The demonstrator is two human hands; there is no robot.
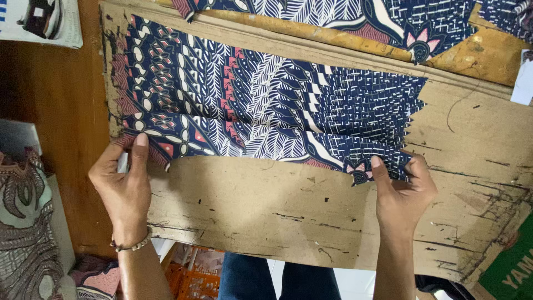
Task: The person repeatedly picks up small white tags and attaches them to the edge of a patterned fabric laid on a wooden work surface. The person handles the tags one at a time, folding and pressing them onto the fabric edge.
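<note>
Two hands: left hand point(123, 186) and right hand point(401, 191), fingers pinching one stack of patterned navy fabric pieces point(261, 103) by its near corners, flat on worn board point(288, 214). Layer count indistinct; second fabric point(355, 16) cut off beyond.

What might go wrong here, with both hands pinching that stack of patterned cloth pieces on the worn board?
The stack of cloth pieces is held only at its two near corners by the left hand and right hand, so the fanned layers between could slip out of line. The board looks rough and cracked and might snag the fabric.
</note>
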